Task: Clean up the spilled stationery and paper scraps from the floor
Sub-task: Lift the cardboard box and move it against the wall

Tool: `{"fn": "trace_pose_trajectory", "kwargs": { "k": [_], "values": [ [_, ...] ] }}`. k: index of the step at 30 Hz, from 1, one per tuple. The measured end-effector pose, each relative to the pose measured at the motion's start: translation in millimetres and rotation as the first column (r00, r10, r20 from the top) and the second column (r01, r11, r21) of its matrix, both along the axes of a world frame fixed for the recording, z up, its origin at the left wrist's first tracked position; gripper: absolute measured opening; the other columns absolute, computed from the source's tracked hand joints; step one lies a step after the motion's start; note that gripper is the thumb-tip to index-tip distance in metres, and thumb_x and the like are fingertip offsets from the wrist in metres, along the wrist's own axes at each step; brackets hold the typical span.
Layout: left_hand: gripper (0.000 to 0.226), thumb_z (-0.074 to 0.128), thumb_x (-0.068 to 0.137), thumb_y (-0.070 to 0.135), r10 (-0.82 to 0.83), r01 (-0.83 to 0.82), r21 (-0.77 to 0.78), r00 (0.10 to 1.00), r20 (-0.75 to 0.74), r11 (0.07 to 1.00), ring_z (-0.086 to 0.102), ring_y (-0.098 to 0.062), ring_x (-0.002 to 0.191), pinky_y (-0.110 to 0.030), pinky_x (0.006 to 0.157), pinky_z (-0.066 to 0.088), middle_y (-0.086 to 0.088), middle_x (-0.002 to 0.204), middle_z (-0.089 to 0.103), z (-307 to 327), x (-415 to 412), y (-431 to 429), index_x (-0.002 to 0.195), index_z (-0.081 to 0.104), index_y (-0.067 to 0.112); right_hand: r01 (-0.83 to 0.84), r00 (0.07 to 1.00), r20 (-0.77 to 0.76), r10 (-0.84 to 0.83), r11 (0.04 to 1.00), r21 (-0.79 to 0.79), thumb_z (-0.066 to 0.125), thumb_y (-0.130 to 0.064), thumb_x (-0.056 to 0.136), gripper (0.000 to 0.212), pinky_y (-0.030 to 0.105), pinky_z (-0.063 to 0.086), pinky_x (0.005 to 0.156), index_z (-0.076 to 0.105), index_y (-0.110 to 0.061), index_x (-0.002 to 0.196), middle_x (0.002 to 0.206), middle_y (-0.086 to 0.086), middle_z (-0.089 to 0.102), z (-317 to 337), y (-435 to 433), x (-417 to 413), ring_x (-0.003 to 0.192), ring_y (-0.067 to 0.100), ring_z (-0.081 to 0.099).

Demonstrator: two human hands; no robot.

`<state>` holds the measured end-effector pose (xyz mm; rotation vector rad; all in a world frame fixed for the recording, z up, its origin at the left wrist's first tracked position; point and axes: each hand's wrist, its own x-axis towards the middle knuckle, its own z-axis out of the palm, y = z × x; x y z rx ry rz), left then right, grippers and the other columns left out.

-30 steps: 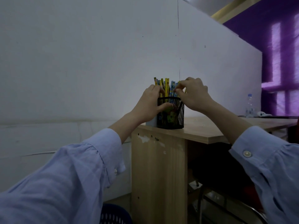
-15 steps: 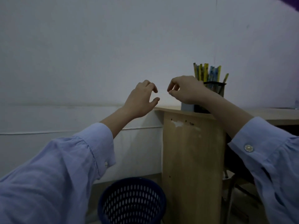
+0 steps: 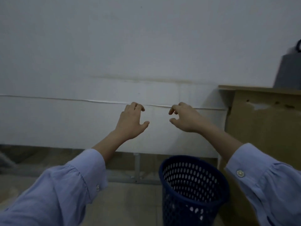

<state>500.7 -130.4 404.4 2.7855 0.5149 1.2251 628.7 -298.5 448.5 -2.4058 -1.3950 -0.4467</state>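
Hovering above the bin (image 3: 179, 209), our left hand (image 3: 132, 121) and right hand (image 3: 185, 118) hold nothing, fingers (image 3: 138, 107) loosely curled. No scraps show beside the bin; we judge them light, limp: pinch edges.

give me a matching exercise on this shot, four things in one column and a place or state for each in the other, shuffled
Things
1. waste basket
2. desk
3. grey box
4. left hand

Places or states
a. raised in the air, holding nothing
b. on the floor, dark blue, full of holes
c. light wood, at the right edge of the view
d. standing on the desk top

Pairs: 1-b, 2-c, 3-d, 4-a
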Motion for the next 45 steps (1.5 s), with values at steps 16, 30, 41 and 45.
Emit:
{"fn": "trace_pose_trajectory", "kwargs": {
  "k": [16, 30, 41, 45],
  "values": [
    [0.049, 0.062, 0.086, 0.040, 0.378, -0.516, -0.462, 0.852, -0.361, 0.721, 0.041, -0.028, 0.120, -0.036, 0.098, 0.038, -0.009, 0.129, 0.041, -196.0, -195.0, 81.3, 0.122, 0.046, 0.011, -0.504, 0.859, -0.284, 0.427, 0.806, -0.312, 0.055, -0.032, 0.092, 0.041, 0.038, 0.045, 0.093, 0.047, -0.018, 0.129, 0.129, 0.008, 0.042, -196.5, 159.4, -127.9, 0.112, 0.026, 0.049],
    [0.049, 0.065, 0.084, 0.033, 0.624, -0.771, -0.581, 0.595, -0.507, 0.263, 0.047, -0.023, 0.113, -0.028, 0.092, 0.040, -0.010, 0.126, 0.045, -270.2, -358.7, 77.8, 0.123, 0.049, 0.008, -0.741, 0.668, -0.496, 0.555, 0.553, -0.380, 0.054, -0.032, 0.093, 0.041, 0.038, 0.048, 0.086, 0.044, -0.017, 0.130, 0.129, 0.009, 0.040, -299.8, 220.8, -231.3, 0.099, 0.026, 0.054],
    [0.033, 0.064, 0.085, 0.035, 0.783, -0.475, -0.878, 0.522, -0.339, -0.062, 0.057, -0.018, 0.079, -0.029, 0.064, 0.050, -0.007, 0.095, 0.060, -316.5, -439.1, 99.1, 0.102, 0.053, 0.009, -0.788, 0.551, -0.724, 0.415, 0.545, -0.286, 0.059, -0.031, 0.092, 0.056, 0.024, 0.037, 0.081, 0.035, -0.013, 0.139, 0.135, 0.013, 0.047, -341.9, 263.8, -278.4, 0.111, 0.021, 0.050],
    [0.037, 0.060, 0.088, 0.041, 0.875, -0.172, -0.967, 0.417, -0.246, -0.189, 0.051, -0.027, 0.096, -0.037, 0.079, 0.047, -0.011, 0.099, 0.052, -331.4, -461.8, 113.8, 0.090, 0.055, 0.004, -0.700, 0.467, -0.862, 0.195, 0.678, -0.226, 0.059, -0.044, 0.090, 0.068, 0.027, 0.036, 0.083, 0.027, -0.018, 0.145, 0.142, 0.011, 0.045, -345.2, 284.3, -287.3, 0.116, 0.023, 0.050]
  ]
}}
